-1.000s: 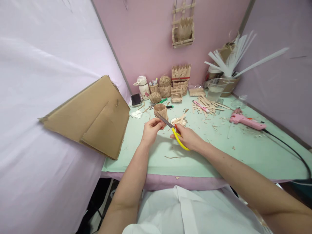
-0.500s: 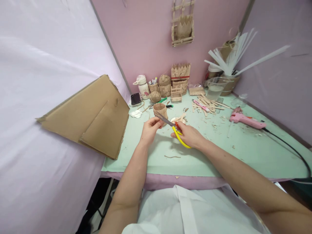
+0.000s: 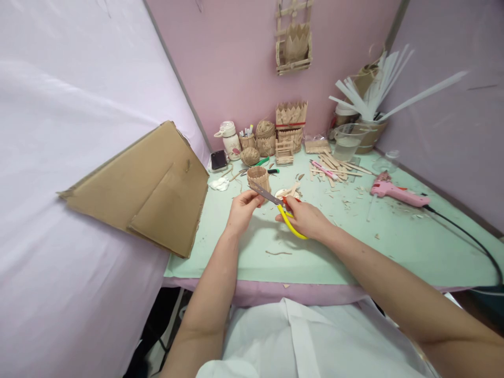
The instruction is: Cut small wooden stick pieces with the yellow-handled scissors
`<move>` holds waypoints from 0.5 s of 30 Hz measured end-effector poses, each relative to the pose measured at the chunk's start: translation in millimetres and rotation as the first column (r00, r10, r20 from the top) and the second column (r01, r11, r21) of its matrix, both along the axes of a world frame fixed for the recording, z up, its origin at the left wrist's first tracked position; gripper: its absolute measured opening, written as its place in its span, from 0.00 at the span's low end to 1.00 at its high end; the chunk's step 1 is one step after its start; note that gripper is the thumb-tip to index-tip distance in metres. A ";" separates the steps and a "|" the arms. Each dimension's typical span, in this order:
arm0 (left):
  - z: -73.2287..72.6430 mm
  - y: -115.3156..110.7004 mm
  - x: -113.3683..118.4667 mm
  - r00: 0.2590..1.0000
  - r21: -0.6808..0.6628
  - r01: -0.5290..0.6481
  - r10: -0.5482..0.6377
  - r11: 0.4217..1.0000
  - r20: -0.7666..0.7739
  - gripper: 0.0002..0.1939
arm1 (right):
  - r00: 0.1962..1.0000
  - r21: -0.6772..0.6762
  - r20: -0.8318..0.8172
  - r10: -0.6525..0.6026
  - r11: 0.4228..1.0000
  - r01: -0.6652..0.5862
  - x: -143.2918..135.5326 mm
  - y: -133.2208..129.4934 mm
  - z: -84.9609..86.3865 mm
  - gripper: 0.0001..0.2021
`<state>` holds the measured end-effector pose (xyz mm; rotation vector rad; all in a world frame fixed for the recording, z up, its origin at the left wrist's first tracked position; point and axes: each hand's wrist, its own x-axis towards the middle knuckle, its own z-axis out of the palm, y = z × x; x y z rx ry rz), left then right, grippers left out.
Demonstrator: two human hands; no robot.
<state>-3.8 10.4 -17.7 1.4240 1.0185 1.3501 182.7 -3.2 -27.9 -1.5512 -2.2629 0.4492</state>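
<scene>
Firmly closed, the right hand (image 3: 305,218) grips the yellow handles of the scissors (image 3: 281,207), whose blades point left toward the left hand (image 3: 242,207). That hand's fingers are pinched together at the blade tips, on something too small to make out. Just behind them a small stick cup (image 3: 259,178) stands upright on the green table (image 3: 354,247). Farther right lie loose craft sticks (image 3: 334,167) and a pink glue gun (image 3: 396,193). Sheets of cardboard (image 3: 149,184) lean at the table's left edge.
</scene>
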 end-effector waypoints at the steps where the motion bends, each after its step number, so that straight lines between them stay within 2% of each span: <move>1: 0.6 -0.3 -0.1 1.000 -0.004 -0.001 0.001 1.000 -0.004 0.07 | 1.000 0.000 0.000 0.002 1.000 -0.002 0.2 0.2 -0.4 0.15; 5: 3.7 -1.3 -0.5 1.000 -0.039 -0.009 0.009 0.999 0.007 0.09 | 0.999 -0.030 -0.041 0.014 0.999 -0.015 2.1 2.7 -1.9 0.13; 10: 5.2 -1.9 -0.4 0.999 -0.076 -0.005 0.008 0.997 0.039 0.11 | 0.969 -0.081 -0.246 0.036 0.995 -0.057 6.1 9.4 -5.7 0.11; 15: 4.5 -1.3 0.5 0.999 -0.089 -0.014 0.019 0.996 0.051 0.13 | 0.982 -0.082 -0.190 0.023 0.996 -0.039 6.6 9.2 -4.9 0.12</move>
